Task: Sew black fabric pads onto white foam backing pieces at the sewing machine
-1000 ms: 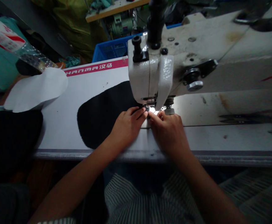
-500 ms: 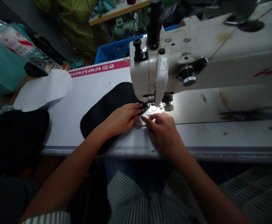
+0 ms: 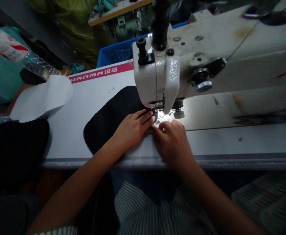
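A black fabric piece (image 3: pixel 110 117) lies on the white sewing table (image 3: pixel 96 137), running in under the head of a white industrial sewing machine (image 3: pixel 155 75). My left hand (image 3: pixel 133 130) rests on this fabric, its fingertips close to the presser foot (image 3: pixel 160 109). My right hand (image 3: pixel 171 143) is curled beside it in front of the lit needle area, fingers on the fabric edge. What lies under my right fingers is hidden, and the needle is hard to make out.
A pale paper pattern (image 3: pixel 43 98) and a dark fabric pile (image 3: pixel 12 153) lie at the left. Long dark shears (image 3: pixel 262 119) rest on the machine bed at right. Behind stand a blue crate (image 3: pixel 115 54) and a clear plastic bottle (image 3: pixel 8 45).
My left fingers have curled and moved closer to the presser foot. My right hand has shifted slightly left. The view has tilted a little.
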Tool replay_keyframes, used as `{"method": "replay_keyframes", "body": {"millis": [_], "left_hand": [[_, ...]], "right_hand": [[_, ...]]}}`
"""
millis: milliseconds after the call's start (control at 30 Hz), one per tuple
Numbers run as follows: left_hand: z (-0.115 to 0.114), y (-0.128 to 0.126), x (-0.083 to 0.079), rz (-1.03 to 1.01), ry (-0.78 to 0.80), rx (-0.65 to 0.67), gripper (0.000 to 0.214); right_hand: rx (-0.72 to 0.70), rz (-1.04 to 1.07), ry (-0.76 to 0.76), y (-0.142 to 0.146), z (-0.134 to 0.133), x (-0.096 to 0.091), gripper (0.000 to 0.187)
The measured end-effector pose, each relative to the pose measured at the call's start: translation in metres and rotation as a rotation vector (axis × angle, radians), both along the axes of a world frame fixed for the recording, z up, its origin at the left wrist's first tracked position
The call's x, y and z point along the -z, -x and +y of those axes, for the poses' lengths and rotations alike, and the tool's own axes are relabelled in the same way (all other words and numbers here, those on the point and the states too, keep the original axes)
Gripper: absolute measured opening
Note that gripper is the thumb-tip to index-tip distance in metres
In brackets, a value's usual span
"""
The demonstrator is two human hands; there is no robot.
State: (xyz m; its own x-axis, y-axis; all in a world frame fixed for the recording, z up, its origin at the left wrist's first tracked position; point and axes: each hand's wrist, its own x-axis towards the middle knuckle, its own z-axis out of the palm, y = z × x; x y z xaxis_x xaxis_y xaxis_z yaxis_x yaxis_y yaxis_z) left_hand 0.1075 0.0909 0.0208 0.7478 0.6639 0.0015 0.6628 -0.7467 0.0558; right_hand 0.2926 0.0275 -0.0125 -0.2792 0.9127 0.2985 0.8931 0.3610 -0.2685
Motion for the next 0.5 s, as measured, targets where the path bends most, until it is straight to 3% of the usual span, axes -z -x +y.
{"method": "replay_keyframes", "body": {"millis": [200,367,500], "left_hand": [[-0.003,-0.009,0.002,-0.018,0.04,-0.057,0.039],[-0.002,-0.022,-0.012,0.006,0.087,-0.139,0.042],[0.007,-0.005,-0.019,0.015,0.173,-0.069,0.044]], "right_hand": [[0.016,-0.019,0.012,-0.002,0.002,-0.005,0.024],[0.076,-0.06,0.085,-0.008,0.012,-0.011,0.021],[0.07,-0.067,0.087,-0.009,0.012,-0.013,0.02]]}}
